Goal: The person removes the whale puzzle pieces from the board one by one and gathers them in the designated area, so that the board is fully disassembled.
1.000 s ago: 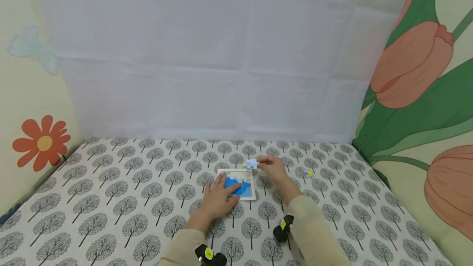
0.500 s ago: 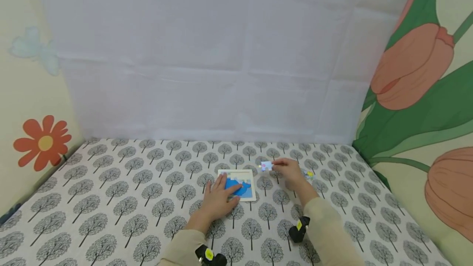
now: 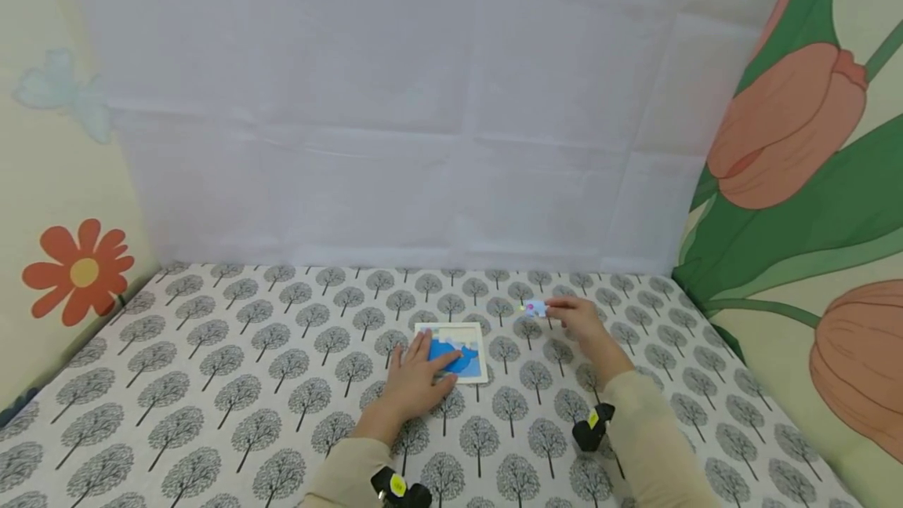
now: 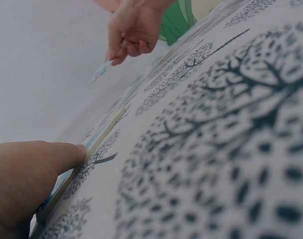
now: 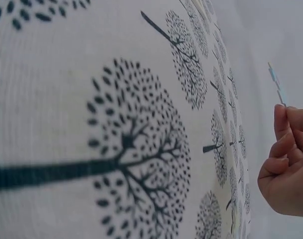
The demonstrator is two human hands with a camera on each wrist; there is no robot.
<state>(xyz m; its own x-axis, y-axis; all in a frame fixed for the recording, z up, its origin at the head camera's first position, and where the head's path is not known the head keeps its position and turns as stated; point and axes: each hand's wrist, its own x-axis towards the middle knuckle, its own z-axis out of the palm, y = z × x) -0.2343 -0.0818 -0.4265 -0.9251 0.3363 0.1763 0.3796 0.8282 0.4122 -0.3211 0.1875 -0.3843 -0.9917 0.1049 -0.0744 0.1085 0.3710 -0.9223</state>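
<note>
A white-framed puzzle board point(image 3: 484, 359) with a blue whale picture lies on the cloth in the head view. My left hand point(image 3: 416, 384) rests on it with the fingers spread, and its thumb shows along the frame's edge in the left wrist view. To the right, my right hand point(image 3: 580, 321) pinches a flat pale-blue puzzle piece point(image 3: 534, 308) with a pink mark between thumb and fingertip. Held above the cloth, the piece point(image 5: 278, 85) appears almost edge-on in the right wrist view. The board's top strip shows a bare cream area.
A white tablecloth point(image 3: 282, 414) printed with grey trees covers the table. Behind it hangs a white sheet point(image 3: 395, 139), and painted walls stand at both sides. Each wrist bears a black camera, such as the one on the right wrist point(image 3: 592, 427).
My right hand has carried the puzzle piece rightward, away from the board's top corner. A small yellow-marked piece seen on the right earlier is now hidden behind that hand. The left hand stays put.
</note>
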